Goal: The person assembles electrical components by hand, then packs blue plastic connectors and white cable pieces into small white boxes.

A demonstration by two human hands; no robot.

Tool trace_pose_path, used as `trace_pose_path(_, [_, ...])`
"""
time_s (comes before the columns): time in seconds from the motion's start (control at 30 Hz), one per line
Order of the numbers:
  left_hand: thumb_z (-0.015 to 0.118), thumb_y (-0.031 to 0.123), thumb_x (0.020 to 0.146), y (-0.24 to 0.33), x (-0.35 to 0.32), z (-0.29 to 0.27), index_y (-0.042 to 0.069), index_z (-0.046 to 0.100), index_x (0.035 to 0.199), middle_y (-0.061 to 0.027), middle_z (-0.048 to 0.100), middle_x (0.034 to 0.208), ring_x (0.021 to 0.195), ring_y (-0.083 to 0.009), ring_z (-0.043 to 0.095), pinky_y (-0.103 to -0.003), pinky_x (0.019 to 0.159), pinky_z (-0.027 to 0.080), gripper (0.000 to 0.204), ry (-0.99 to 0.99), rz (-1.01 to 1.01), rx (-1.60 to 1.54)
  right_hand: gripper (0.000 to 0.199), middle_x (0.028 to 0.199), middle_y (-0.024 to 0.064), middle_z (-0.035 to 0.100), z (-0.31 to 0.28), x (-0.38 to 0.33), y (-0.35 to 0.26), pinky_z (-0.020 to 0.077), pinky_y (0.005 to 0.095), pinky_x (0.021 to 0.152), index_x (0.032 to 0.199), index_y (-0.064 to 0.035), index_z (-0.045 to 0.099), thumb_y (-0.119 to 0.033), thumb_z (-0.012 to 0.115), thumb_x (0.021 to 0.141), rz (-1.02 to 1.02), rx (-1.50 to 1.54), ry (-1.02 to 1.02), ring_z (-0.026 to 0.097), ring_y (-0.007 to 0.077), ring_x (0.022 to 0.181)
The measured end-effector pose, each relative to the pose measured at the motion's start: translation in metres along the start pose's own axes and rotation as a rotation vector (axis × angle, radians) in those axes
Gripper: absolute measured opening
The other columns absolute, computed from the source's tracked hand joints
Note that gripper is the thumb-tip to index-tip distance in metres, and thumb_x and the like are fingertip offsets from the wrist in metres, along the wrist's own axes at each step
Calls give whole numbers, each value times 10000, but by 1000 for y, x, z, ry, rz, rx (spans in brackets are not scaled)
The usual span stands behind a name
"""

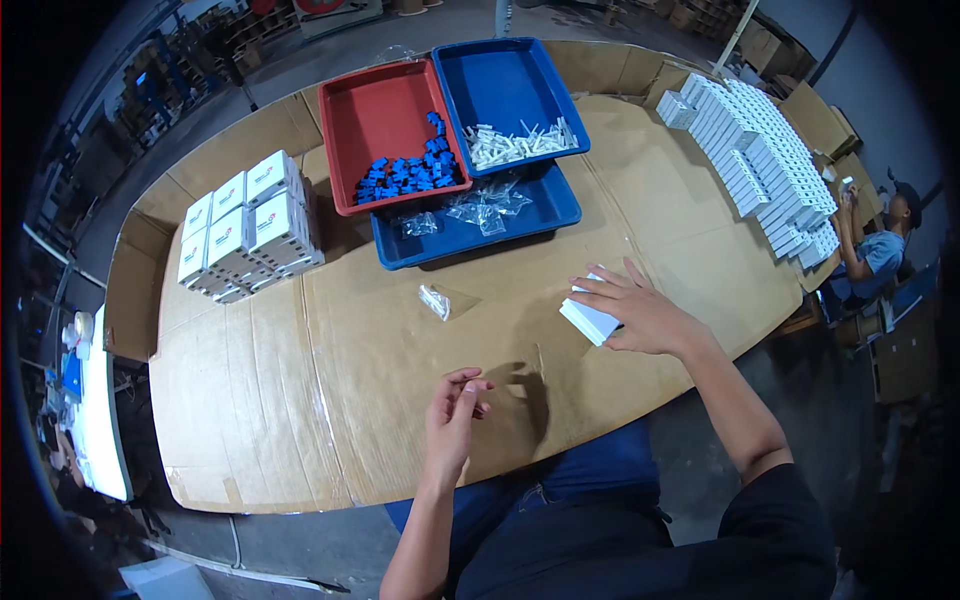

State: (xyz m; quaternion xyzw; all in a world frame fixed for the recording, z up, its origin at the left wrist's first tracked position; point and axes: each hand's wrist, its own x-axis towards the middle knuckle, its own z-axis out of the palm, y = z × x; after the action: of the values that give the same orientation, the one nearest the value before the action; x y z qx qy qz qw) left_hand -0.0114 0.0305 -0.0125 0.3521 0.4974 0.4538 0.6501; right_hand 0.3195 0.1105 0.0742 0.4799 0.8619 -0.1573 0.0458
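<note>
At right of centre, our right hand (640,310) lies flat, fingers spread, on a white box (590,318); our left hand (455,410), lower centre, hovers loosely curled, empty, below a small clear bag (435,301) on the cardboard-covered table (300,400).

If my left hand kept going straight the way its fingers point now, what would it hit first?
Probably the small clear plastic bag lying on the cardboard-covered table. The left hand points up and slightly away from the body; beyond the bag sits the lower blue tray. Height above the table is unclear.
</note>
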Motion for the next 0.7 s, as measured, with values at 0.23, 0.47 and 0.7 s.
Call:
trace_pose_path(0.23, [451,363,1128,1,-15,21,44,571,1387,-85,697,1171,934,-142,648,-305,860,531,428,-121,-34,-93,875,1407,151,547,-20,-4,-45,350,546,1211,1480,-76,542,-396,901,749,-122,204,364,511,390,1351])
trace_pose_path(0.47, [292,654,1094,7,-24,44,117,416,1547,-108,584,1405,1229,-230,623,-385,985,559,714,-189,-376,-427,848,1421,238,535,62,17,-124,470,482,1072,1457,56,529,-445,827,841,-417,352,430,562,400,1275])
trace_pose_path(0.7, [335,681,1073,-7,-33,25,146,498,1453,-52,609,1334,1220,-210,628,-386,992,567,677,-42,-357,-639,765,1427,252,531,107,43,-144,455,499,1099,1432,77,544,-407,785,891,-485,512,538,542,419,1312])
